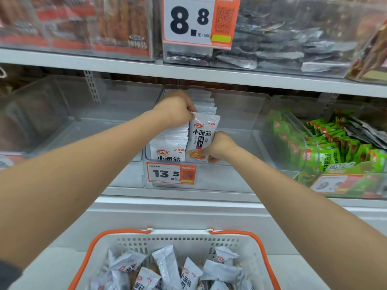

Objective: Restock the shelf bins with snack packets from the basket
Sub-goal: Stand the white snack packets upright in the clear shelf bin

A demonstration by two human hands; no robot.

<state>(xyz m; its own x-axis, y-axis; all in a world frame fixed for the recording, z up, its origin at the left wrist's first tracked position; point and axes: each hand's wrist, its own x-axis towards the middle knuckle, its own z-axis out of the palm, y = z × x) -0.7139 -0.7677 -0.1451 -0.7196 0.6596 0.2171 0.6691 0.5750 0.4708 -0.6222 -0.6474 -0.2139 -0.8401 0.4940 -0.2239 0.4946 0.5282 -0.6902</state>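
Note:
A clear shelf bin [236, 122] on the middle shelf holds rows of white snack packets [169, 149]. One upright white packet [202, 137] stands at the front of the right row. My left hand [178, 110] pinches its top edge. My right hand [217, 147] grips its lower right corner. Below, a white basket [180, 240] with orange handles holds several loose white packets [167, 266].
An orange price tag reading 13.5 [171, 173] hangs on the bin's front. A clear bin [73, 114] stands to the left. Green packets [326, 147] fill the bin on the right. The upper shelf [188, 74] carries bins of red and silver packets.

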